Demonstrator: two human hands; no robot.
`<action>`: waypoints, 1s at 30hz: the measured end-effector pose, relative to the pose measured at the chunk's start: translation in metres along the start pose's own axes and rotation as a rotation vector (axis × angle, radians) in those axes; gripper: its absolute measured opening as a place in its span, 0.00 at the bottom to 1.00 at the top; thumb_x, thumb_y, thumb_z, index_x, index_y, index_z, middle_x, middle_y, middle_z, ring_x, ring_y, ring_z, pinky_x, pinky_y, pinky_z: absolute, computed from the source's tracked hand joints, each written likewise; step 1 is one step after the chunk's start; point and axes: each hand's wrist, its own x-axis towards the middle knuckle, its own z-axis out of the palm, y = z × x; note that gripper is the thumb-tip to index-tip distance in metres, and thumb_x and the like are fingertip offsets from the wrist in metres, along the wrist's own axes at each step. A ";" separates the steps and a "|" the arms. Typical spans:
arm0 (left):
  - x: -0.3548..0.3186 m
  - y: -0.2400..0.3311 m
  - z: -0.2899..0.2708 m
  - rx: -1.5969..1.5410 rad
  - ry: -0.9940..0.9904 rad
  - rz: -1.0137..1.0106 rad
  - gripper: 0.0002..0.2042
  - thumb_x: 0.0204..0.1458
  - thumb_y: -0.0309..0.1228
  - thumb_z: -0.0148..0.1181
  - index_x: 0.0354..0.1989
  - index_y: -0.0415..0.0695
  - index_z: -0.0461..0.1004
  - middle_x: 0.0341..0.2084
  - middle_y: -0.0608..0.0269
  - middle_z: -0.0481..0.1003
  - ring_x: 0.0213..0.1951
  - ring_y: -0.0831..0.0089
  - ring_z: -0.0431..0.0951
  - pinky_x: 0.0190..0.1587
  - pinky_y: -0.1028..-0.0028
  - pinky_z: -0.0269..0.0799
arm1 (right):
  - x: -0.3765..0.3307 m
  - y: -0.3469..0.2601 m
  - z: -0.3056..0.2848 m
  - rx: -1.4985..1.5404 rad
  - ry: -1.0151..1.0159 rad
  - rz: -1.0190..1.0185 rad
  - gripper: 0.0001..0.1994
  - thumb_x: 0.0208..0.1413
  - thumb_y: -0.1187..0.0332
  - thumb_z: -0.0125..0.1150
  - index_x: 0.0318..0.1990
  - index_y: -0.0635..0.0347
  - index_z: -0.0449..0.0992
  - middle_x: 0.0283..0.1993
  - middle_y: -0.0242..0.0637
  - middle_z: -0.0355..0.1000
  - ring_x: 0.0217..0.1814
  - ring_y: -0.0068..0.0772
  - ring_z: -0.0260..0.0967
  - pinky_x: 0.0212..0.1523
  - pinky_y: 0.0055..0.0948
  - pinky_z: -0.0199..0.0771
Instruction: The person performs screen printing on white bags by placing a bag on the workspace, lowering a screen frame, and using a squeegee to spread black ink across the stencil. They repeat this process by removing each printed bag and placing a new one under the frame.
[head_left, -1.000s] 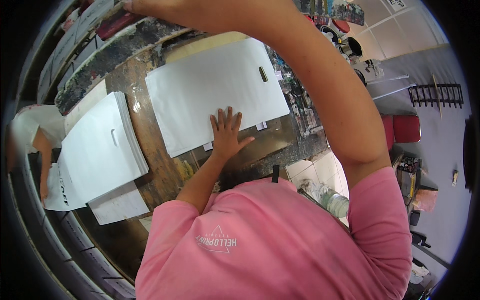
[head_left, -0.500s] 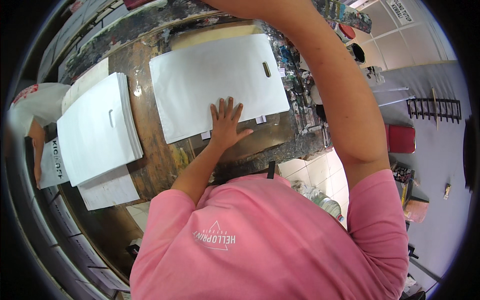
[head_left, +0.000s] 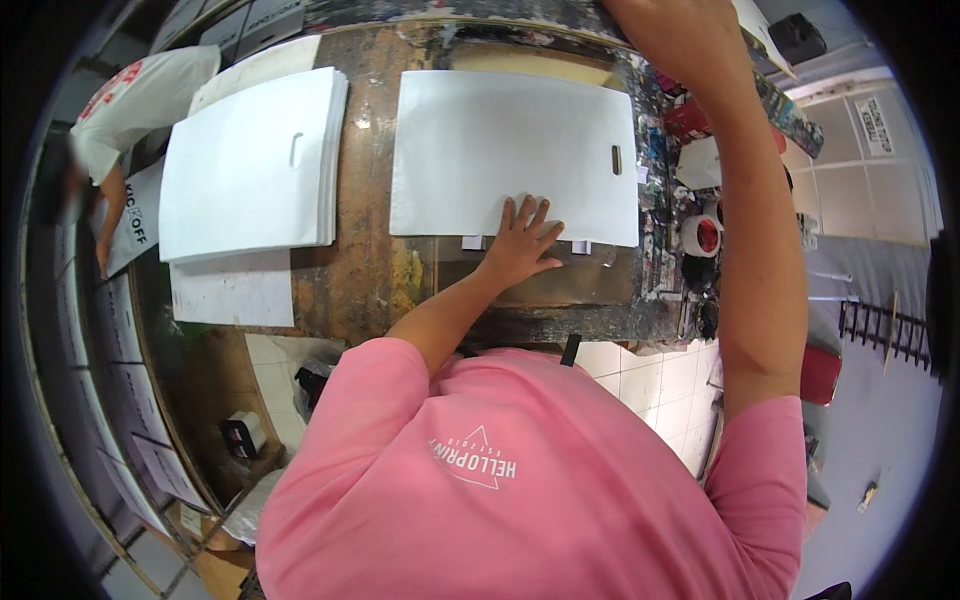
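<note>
A flat white bag (head_left: 510, 150) with a cut-out handle slot lies on the stained worktable (head_left: 365, 180), its slot toward the right. My left hand (head_left: 522, 240) rests palm down on the bag's near edge, fingers spread and nothing held. Small pale tabs (head_left: 582, 247) stick out from under that edge on either side of the hand. My right arm stretches far forward past the bag's right side. Only part of my right hand (head_left: 675, 35) shows at the top edge; its fingers are out of the picture.
To the left stands a stack of similar white bags (head_left: 245, 165) on a white sheet (head_left: 235, 290). A co-worker in a white shirt (head_left: 150, 95) bends over a printed bag (head_left: 135, 220) at far left. Pots and a red-centred roll (head_left: 703, 236) crowd the table's right side.
The whole view has swung, so table and bags sit further right and straighter. My right hand has moved rightward at the far side. My left hand stays flat on the bag's near edge.
</note>
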 end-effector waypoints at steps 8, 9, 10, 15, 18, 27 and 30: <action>0.000 0.005 -0.013 0.026 0.079 -0.048 0.39 0.56 0.67 0.57 0.70 0.54 0.71 0.74 0.46 0.59 0.75 0.40 0.55 0.72 0.29 0.47 | -0.005 -0.008 -0.007 -0.012 -0.065 -0.001 0.34 0.65 0.36 0.54 0.32 0.65 0.82 0.31 0.48 0.79 0.37 0.41 0.77 0.39 0.42 0.73; 0.008 0.009 -0.035 0.018 0.114 -0.080 0.38 0.57 0.65 0.59 0.70 0.53 0.71 0.73 0.46 0.61 0.74 0.42 0.57 0.72 0.33 0.50 | -0.005 -0.004 -0.008 0.012 -0.070 0.001 0.34 0.65 0.37 0.54 0.31 0.65 0.82 0.30 0.47 0.79 0.36 0.40 0.76 0.38 0.42 0.73; 0.016 0.015 -0.061 0.008 0.147 -0.113 0.37 0.58 0.63 0.60 0.70 0.52 0.71 0.73 0.46 0.62 0.74 0.44 0.59 0.73 0.36 0.53 | -0.003 0.001 -0.004 0.036 -0.076 0.004 0.34 0.65 0.37 0.54 0.30 0.65 0.81 0.29 0.47 0.78 0.34 0.39 0.76 0.38 0.42 0.73; 0.015 -0.009 -0.227 -1.261 0.682 -0.289 0.35 0.69 0.49 0.57 0.75 0.38 0.58 0.65 0.45 0.72 0.68 0.56 0.72 0.71 0.57 0.66 | -0.019 0.032 0.040 -0.028 0.348 -0.314 0.30 0.62 0.38 0.59 0.37 0.63 0.81 0.28 0.46 0.77 0.31 0.49 0.74 0.46 0.43 0.68; -0.009 0.003 -0.315 -1.851 0.673 -0.474 0.59 0.60 0.76 0.40 0.80 0.35 0.28 0.77 0.33 0.45 0.78 0.45 0.50 0.78 0.49 0.51 | -0.074 0.036 0.067 -0.047 0.108 -0.245 0.28 0.60 0.40 0.64 0.45 0.59 0.81 0.35 0.51 0.78 0.36 0.54 0.75 0.48 0.45 0.70; -0.139 -0.022 -0.155 -1.998 0.405 -1.370 0.68 0.52 0.83 0.42 0.79 0.32 0.24 0.76 0.29 0.40 0.77 0.37 0.48 0.76 0.48 0.55 | -0.255 0.059 0.215 0.219 -0.469 -0.160 0.19 0.60 0.47 0.66 0.47 0.50 0.81 0.44 0.39 0.75 0.49 0.47 0.73 0.47 0.47 0.77; -0.140 -0.037 -0.128 -2.020 0.326 -1.445 0.67 0.51 0.83 0.42 0.80 0.34 0.28 0.77 0.29 0.40 0.77 0.36 0.49 0.75 0.49 0.56 | -0.283 0.058 0.245 0.210 -0.440 -0.193 0.18 0.57 0.51 0.70 0.49 0.51 0.79 0.45 0.38 0.75 0.52 0.46 0.73 0.49 0.46 0.78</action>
